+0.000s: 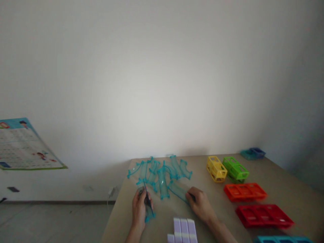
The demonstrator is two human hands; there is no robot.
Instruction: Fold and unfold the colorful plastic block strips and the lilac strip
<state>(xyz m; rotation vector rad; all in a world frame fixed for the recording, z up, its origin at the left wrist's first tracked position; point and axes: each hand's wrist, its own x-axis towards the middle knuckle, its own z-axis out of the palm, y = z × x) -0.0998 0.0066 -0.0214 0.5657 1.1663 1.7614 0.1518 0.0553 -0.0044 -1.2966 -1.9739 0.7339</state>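
Observation:
My left hand [138, 206] is closed around a translucent teal track piece [150, 215], held tilted near the table's left side; a thin dark edge runs along it. To the right, my right hand [199, 202] has its fingers closed on the near end of another translucent teal track piece [178, 191], whose far end reaches toward the pile. Beyond both hands lie several more teal track pieces, some overlapping, among them a straight one [162, 184] in the middle, a curved one [135, 169] at the left and a short one [186, 169] at the right.
Stacked frames in yellow [216, 169], green [235, 169], orange [245, 192], red [264, 216] and blue [282, 239] line the right side. Lilac blocks [184, 229] stand at the near edge. Blue pieces [253, 153] lie in the far corner. The table [121, 209] meets a wall.

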